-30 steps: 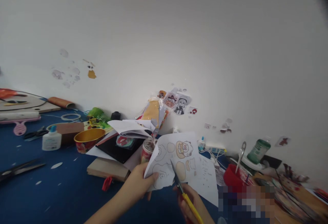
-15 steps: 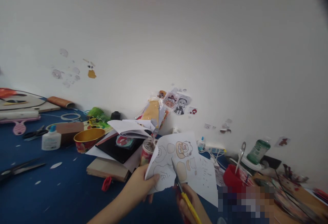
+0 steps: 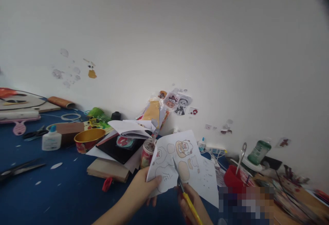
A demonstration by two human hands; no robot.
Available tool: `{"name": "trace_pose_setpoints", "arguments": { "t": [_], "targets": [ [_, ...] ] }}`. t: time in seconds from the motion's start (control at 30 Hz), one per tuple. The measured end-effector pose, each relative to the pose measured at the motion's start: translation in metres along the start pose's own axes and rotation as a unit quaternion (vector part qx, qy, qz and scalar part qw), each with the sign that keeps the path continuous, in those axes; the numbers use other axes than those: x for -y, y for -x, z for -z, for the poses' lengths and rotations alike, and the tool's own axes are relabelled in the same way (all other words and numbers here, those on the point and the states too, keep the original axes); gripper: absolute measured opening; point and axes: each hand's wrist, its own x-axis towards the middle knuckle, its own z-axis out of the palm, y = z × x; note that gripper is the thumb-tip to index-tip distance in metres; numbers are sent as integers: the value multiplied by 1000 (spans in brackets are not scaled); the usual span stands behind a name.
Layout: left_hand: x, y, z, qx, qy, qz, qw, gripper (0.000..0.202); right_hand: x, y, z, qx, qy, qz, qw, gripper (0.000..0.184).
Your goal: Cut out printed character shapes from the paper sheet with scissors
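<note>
A white sheet of paper (image 3: 168,165) printed with cartoon figures and outlined shapes is held up off the table, tilted toward me. My left hand (image 3: 147,185) pinches its lower left edge, thumb on the printed side and fingers behind. Yellow-handled scissors (image 3: 189,202) are gripped in my right hand (image 3: 196,201), low at the paper's right. Their blades reach up into the sheet from its lower edge, between the outlined shapes. Behind it on the right lies another white sheet (image 3: 207,177) with small marks. A drink cup (image 3: 146,152) stands partly hidden behind the held paper.
Left on the blue table (image 3: 69,197) are black scissors (image 3: 22,170), a glue bottle (image 3: 51,139), a gold-rimmed bowl (image 3: 89,139) and paper scraps. A stack of books (image 3: 108,170) sits centre-left. At right stand a red container (image 3: 232,178) and a green jar (image 3: 260,152).
The held paper has shifted slightly to the right and up, with my left hand moving along. The scissors have moved only a little, their blades still in the paper.
</note>
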Motion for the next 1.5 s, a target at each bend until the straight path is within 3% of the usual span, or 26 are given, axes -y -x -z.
{"name": "trace_pose_setpoints", "arguments": {
  "t": [0.27, 0.53, 0.87, 1.1, 1.3, 1.5],
  "targets": [
    [-3, 5, 1, 19, 54, 24, 998, 33, 13, 0, 3, 13, 36, 33, 999, 53],
    [3, -1, 1, 23, 38, 25, 999, 37, 13, 1, 4, 21, 43, 2, 999, 57],
    [-1, 1, 5, 36, 10, 20, 999, 35, 12, 1, -1, -16, 20, 33, 999, 57],
    [1, -2, 9, 20, -14, 26, 999, 29, 13, 3, 9, 41, 61, 12, 997, 57],
    [1, -3, 11, 24, -23, 40, 999, 29, 7, 0, 8, 26, 35, 33, 999, 58],
    [6, 0, -1, 42, 44, 17, 998, 38, 2, -5, 4, -14, 39, 67, 997, 51]
  ]
}}
